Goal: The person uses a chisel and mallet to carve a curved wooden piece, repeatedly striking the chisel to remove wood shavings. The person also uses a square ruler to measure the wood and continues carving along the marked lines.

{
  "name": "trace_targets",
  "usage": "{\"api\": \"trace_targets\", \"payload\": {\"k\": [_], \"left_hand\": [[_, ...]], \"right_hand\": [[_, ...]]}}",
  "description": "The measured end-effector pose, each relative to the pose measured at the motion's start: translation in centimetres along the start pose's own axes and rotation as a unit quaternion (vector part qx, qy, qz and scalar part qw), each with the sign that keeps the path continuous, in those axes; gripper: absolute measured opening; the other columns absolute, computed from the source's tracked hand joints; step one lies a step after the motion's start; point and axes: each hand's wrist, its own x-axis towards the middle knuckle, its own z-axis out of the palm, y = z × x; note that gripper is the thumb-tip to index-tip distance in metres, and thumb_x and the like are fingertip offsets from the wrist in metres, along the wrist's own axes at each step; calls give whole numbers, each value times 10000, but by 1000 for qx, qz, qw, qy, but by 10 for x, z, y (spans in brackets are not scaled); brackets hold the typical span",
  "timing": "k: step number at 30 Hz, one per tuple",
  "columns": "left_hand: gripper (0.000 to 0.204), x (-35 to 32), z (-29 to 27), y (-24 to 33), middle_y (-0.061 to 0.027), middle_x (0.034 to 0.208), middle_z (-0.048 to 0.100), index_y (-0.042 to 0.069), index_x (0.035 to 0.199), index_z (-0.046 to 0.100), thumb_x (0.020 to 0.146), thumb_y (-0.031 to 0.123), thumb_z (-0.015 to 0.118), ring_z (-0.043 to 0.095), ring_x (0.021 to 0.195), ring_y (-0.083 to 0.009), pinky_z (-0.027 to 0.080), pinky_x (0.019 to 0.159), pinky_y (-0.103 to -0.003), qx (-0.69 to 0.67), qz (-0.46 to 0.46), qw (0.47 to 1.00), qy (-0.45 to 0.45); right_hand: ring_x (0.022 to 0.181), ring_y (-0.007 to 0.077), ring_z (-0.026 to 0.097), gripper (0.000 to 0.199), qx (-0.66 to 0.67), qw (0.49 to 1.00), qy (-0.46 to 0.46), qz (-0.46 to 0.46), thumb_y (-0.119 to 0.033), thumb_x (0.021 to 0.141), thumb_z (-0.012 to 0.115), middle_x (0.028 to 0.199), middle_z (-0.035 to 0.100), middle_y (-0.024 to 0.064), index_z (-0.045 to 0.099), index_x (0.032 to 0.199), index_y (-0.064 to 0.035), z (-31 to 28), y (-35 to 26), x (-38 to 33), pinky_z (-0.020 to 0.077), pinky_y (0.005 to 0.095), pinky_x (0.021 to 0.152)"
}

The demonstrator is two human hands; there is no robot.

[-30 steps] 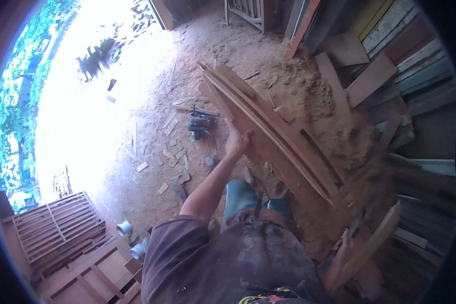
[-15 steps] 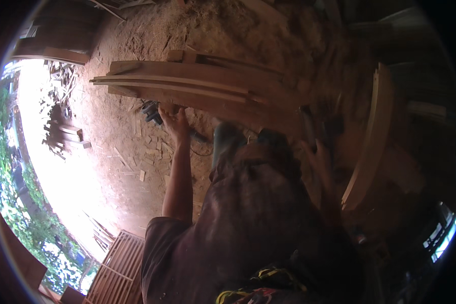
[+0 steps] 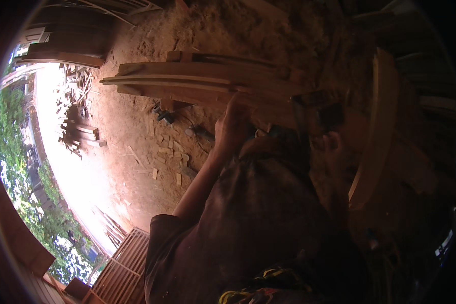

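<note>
View has swung further since half a second ago; left hand (image 3: 233,126) fingers wrapped on the long planks (image 3: 197,83), right hand (image 3: 334,147) grip unclear. Far ends could dip and slip.

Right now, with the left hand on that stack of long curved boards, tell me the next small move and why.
Probably bring the right hand onto the stack of curved boards before shifting it. Only the left hand grips its near edge, the boards jut far out to the left over the sawdust floor, and the right hand sits apart, beside a separate curved board.
</note>
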Motion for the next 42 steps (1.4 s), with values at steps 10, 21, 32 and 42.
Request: {"api": "trace_targets", "payload": {"k": [10,21,32,42], "left_hand": [[807,-12,2,-12,-116,1189,782,139,1707,319,1004,47,704,785,949,-236,636,813,-379,-7,-38,998,-47],[520,-43,5,-11,-115,1124,795,81,1437,670,944,182,802,799,954,-229,638,817,-388,20,55,993,-101],[380,-61,-29,-61,-144,1108,800,32,1374,691,994,34,686,798,991,-243,630,821,-376,-149,-66,986,-27],[369,-34,-34,-69,-193,1108,782,28,1363,693,999,85,703,788,987,-321,617,827,-400,-210,-55,976,-33]], "right_hand": [[1193,418,670,325,-30,958,96,-269,-184,992,748,1244,703,195,690,1287,-59,5,-51,93,548,477,1024],[1166,399,715,560,-120,964,-68,-226,-453,972,780,1231,745,210,702,1311,-13,88,-148,200,565,477,1003],[1212,463,684,679,-343,922,-44,-175,-504,901,767,1313,673,308,667,1305,33,133,-171,220,557,533,1017],[990,392,735,593,-376,914,-43,-144,-513,868,790,1048,745,219,701,1109,22,137,-159,227,582,510,861]]}}
